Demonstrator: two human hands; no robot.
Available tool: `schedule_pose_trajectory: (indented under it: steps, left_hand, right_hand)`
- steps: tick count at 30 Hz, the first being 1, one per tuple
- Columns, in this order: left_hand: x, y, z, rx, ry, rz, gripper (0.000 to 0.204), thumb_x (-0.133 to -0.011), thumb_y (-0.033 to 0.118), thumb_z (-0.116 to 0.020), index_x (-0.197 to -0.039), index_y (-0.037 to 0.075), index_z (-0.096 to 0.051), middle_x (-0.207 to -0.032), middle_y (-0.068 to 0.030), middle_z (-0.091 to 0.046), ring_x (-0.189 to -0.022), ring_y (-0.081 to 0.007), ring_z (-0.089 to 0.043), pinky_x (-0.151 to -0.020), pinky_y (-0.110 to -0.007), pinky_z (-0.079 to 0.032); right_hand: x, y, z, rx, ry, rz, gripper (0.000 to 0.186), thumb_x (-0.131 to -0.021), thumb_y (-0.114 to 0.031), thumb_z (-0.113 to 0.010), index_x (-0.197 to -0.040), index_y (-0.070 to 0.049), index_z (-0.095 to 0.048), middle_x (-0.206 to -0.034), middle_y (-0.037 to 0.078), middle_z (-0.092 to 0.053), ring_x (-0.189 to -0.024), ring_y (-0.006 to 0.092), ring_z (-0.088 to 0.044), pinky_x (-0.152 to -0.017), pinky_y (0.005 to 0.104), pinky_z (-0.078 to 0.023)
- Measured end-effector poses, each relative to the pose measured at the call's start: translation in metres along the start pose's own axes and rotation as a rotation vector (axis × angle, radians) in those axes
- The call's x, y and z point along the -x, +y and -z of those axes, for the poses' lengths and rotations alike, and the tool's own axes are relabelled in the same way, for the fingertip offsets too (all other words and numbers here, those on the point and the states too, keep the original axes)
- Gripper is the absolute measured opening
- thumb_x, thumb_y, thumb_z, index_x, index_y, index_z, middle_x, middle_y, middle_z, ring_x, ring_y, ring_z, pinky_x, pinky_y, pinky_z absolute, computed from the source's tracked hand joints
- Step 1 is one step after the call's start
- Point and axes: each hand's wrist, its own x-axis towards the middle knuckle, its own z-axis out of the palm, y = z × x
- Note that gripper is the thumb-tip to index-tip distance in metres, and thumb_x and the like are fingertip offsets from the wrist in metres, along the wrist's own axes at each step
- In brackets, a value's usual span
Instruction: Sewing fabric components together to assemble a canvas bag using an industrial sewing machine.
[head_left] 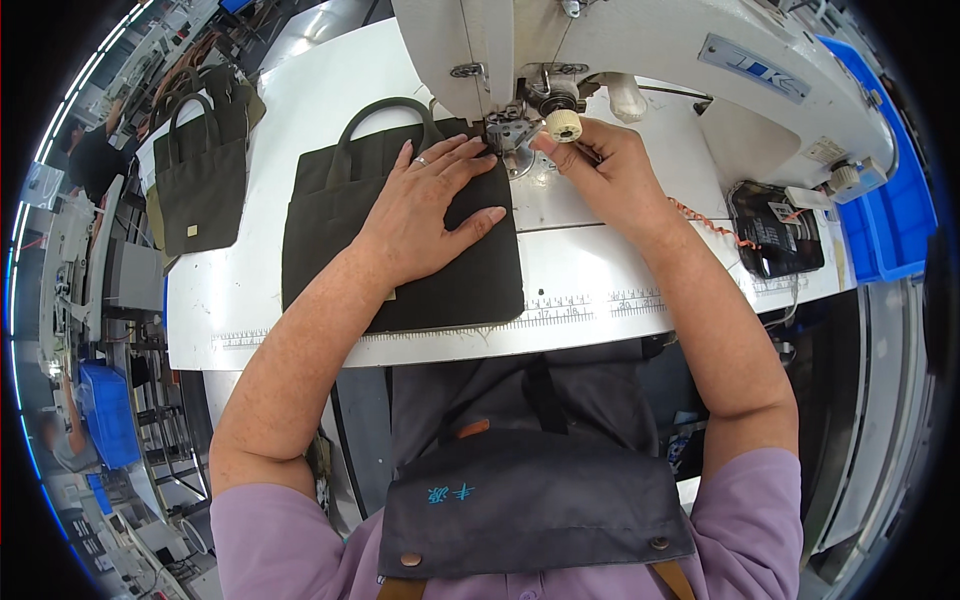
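A dark olive fabric tote bag (440,285) with a looped handle lies flat on the white sewing table (590,255). Across its upper part rests my left hand (428,205), fingers spread and pressing on the cloth, a ring on one finger. The bag's upper right edge sits by the presser foot and needle area (512,140) of a white sewing machine (640,40). My right hand (605,170) is at the machine head, just right of the needle and below a cream knob (563,124). Its thumb and fingers are drawn together; whatever they hold is hidden.
More dark olive bags (205,165) lie at the table's left end. A printed ruler strip (560,308) runs along the front edge. On the right are a black device (775,230) with an orange coiled cord and a blue bin (890,215). Other people work far left.
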Motion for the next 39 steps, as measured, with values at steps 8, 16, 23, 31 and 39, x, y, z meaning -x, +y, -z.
schedule_pose_trajectory:
  steps: [8, 16, 23, 31, 39]
  left_hand:
    - [-0.017, -0.014, -0.003, -0.037, 0.03, 0.012, 0.055, -0.096, 0.042, -0.067, -0.135, 0.005, -0.061, -0.146, -0.0179, -0.057, -0.145, -0.0348, -0.044, -0.121, -0.061, -0.025]
    - [-0.014, -0.02, -0.006, 0.038, 0.146, -0.002, 0.046, -0.091, 0.035, -0.074, -0.125, 0.005, -0.067, -0.137, -0.0158, -0.063, -0.134, -0.0346, -0.054, -0.118, -0.055, -0.033]
    - [-0.013, 0.006, 0.015, -0.107, 0.264, -0.328, 0.034, -0.084, 0.033, -0.08, -0.102, 0.006, -0.07, -0.102, -0.007, -0.068, -0.093, -0.0283, -0.066, -0.087, -0.041, -0.052]
    - [-0.029, 0.05, 0.005, -0.033, -0.023, 0.235, 0.027, -0.069, 0.028, -0.075, -0.069, 0.004, -0.062, -0.086, -0.0084, -0.061, -0.077, -0.0302, -0.066, -0.066, -0.041, -0.053]
    - [-0.031, 0.044, 0.009, 0.189, -0.049, 0.371, 0.023, -0.064, 0.025, -0.075, -0.062, 0.005, -0.063, -0.082, -0.0081, -0.063, -0.076, -0.0278, -0.066, -0.069, -0.04, -0.054]
  right_hand:
    - [0.002, -0.009, 0.002, 0.187, -0.035, 0.052, 0.028, -0.095, -0.027, -0.072, -0.102, 0.001, -0.074, -0.085, 0.018, -0.073, -0.072, 0.0307, -0.069, -0.068, 0.0383, -0.053]
    - [0.002, -0.02, 0.01, 0.571, -0.101, 0.07, 0.03, -0.094, -0.037, -0.07, -0.102, -0.008, -0.073, -0.084, 0.011, -0.072, -0.077, 0.0313, -0.07, -0.07, 0.0419, -0.055]
    - [0.002, -0.013, 0.012, 0.689, -0.118, 0.201, 0.024, -0.092, -0.034, -0.072, -0.106, -0.014, -0.073, -0.099, 0.009, -0.068, -0.09, 0.0294, -0.069, -0.077, 0.0429, -0.055]
    - [0.005, -0.004, 0.01, 0.523, -0.143, 0.287, 0.021, -0.09, -0.028, -0.074, -0.103, -0.013, -0.076, -0.097, 0.007, -0.067, -0.087, 0.0303, -0.068, -0.076, 0.0424, -0.055]
    - [0.005, -0.002, 0.005, 0.531, -0.151, 0.302, 0.022, -0.091, -0.035, -0.071, -0.092, -0.014, -0.078, -0.088, 0.006, -0.066, -0.084, 0.029, -0.069, -0.071, 0.044, -0.055]
